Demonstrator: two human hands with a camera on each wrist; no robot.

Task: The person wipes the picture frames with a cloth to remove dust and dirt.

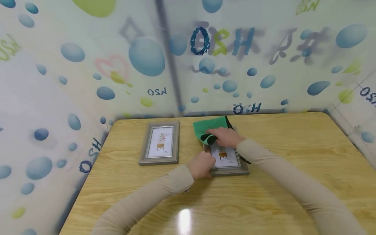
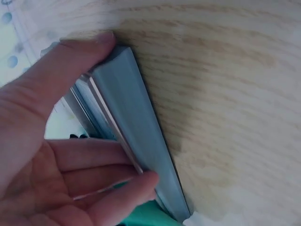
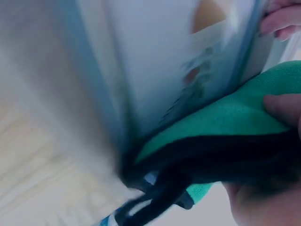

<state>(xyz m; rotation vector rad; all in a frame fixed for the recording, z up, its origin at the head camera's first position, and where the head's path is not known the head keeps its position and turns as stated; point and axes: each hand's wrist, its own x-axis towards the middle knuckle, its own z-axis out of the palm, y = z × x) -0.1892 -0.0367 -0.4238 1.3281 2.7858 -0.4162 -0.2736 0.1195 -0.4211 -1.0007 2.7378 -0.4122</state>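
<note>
A grey picture frame (image 1: 230, 171) with a plant print lies face up on the table in the head view. My left hand (image 1: 201, 164) grips its left side. In the left wrist view, the thumb lies at one corner of the frame (image 2: 134, 108) and the fingers along its side. My right hand (image 1: 227, 137) holds a folded green cloth (image 1: 210, 125) with black edging over the frame's upper part. The cloth (image 3: 221, 115) lies across the print in the right wrist view, bunched under the fingers. It hides the frame's top left corner.
A second grey picture frame (image 1: 144, 156) with a similar print lies to the left on the wooden table (image 1: 141, 202). Behind the table stands a wall covering (image 1: 182, 91) with blue and green drops. A bright reflection shows near the front.
</note>
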